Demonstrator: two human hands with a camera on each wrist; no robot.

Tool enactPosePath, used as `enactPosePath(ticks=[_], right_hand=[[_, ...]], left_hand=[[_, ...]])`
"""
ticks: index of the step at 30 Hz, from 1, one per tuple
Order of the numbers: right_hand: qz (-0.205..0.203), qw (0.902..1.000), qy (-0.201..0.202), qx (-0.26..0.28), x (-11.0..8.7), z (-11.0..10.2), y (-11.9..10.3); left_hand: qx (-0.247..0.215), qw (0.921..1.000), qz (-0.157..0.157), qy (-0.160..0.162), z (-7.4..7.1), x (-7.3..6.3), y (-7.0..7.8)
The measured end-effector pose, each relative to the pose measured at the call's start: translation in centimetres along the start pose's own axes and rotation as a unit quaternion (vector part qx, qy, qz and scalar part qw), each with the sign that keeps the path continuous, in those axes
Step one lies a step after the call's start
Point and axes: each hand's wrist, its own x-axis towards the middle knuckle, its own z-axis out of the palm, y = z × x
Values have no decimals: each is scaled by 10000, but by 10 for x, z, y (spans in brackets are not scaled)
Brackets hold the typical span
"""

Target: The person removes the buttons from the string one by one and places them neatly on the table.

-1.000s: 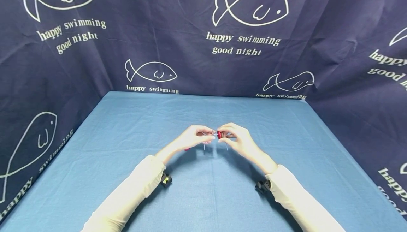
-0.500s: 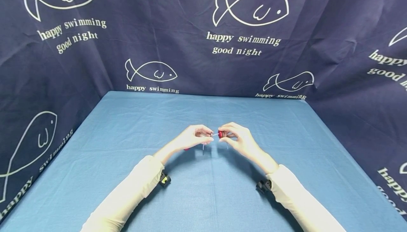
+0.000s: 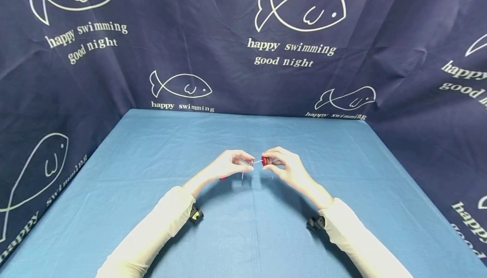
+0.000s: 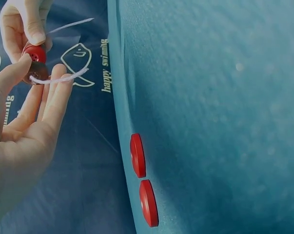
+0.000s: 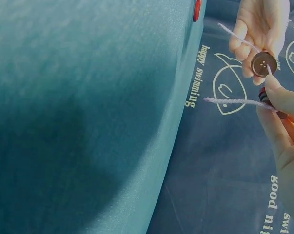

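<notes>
Just above the middle of the table, my left hand pinches a brown four-hole button between thumb and fingertips. A pale string passes through it, with one end hanging loose by the left fingers. Facing it, my right hand pinches a red button stacked with darker buttons, partly hidden by the fingers. A short stretch of string spans the small gap between the two hands. The other string end sticks out past the right fingers.
Two red buttons, one nearer and one farther, lie on the blue cloth close to the left hand. A dark blue curtain with white fish prints surrounds the table's back and sides.
My left hand has drawn slightly left with the brown button, widening the gap. More string shows between the buttons. The right hand has barely moved.
</notes>
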Motion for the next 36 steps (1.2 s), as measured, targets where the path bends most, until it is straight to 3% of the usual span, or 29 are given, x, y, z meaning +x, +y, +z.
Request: enactPosePath(ticks=[9, 22, 36], right_hand=[[15, 10000, -22, 15, 0, -1, 0], [-32, 10000, 33, -44, -3, -1, 2], [50, 9999, 9, -103, -5, -5, 1]], left_hand=[[-181, 9998, -33, -114, -2, -1, 0], [-244, 9996, -53, 156, -3, -2, -3], [-231, 9993, -244, 159, -5, -4, -1]])
